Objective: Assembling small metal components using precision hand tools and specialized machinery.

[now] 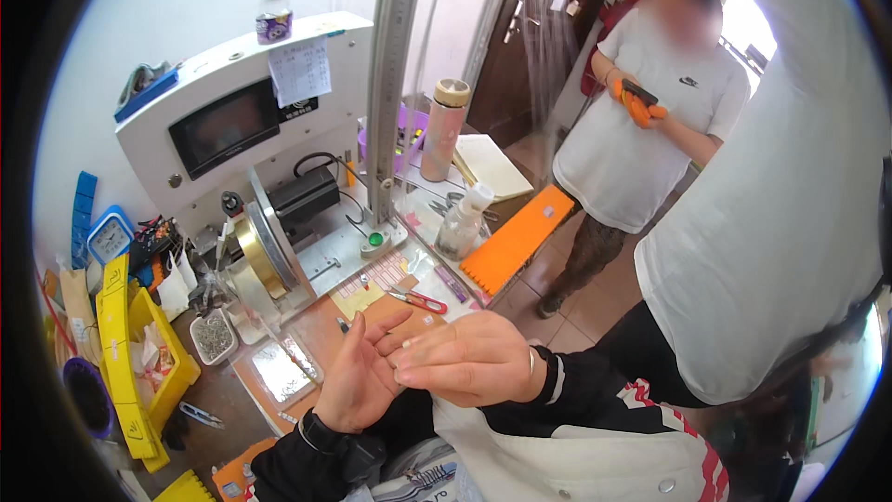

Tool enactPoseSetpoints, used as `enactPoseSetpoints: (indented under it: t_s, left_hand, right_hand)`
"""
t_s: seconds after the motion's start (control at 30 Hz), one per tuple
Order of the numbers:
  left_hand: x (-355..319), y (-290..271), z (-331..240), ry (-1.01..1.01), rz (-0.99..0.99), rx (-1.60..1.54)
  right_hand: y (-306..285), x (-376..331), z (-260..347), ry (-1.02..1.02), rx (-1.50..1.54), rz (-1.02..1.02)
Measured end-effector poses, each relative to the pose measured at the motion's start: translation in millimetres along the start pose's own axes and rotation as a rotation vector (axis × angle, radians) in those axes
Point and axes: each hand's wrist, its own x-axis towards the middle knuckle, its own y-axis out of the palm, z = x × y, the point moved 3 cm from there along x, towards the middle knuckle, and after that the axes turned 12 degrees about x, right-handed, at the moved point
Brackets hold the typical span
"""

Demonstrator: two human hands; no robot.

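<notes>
My left hand (360,374) is turned palm up above the front of the bench, its thumb and fingers apart. Reaching in from the right, my right hand (476,359) has its fingers pressed together, their tips against the left palm and fingers. Whatever may be between those fingertips is hidden or too small to make out. Just beyond both hands lies a pair of red-handled snips (420,300). Left of them, a shallow clear tray (283,372) rests on the orange-brown work mat, near a small white dish (214,336) of tiny metal pieces.
A white machine (251,84) with a dark screen and brass-coloured wheel (255,256) stands behind. A yellow bin (172,344) is at left. A clear bottle (463,221), pink flask (444,130) and orange strip (520,240) stand right. Two people in white shirts are close by, one wearing orange gloves (636,110).
</notes>
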Motion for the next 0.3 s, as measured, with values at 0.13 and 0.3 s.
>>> enactPoseSetpoints:
  t_s: [0.13, 0.3]
  left_hand:
    - [-2, -16, -11, 0.201, -0.19, 0.134]
    - [-11, -27, -30, 0.419, -0.299, 0.293]
  right_hand:
    - [3, -6, 1, 0.029, 0.013, 0.061]
    - [7, -10, 1, 0.005, 0.003, 0.134]
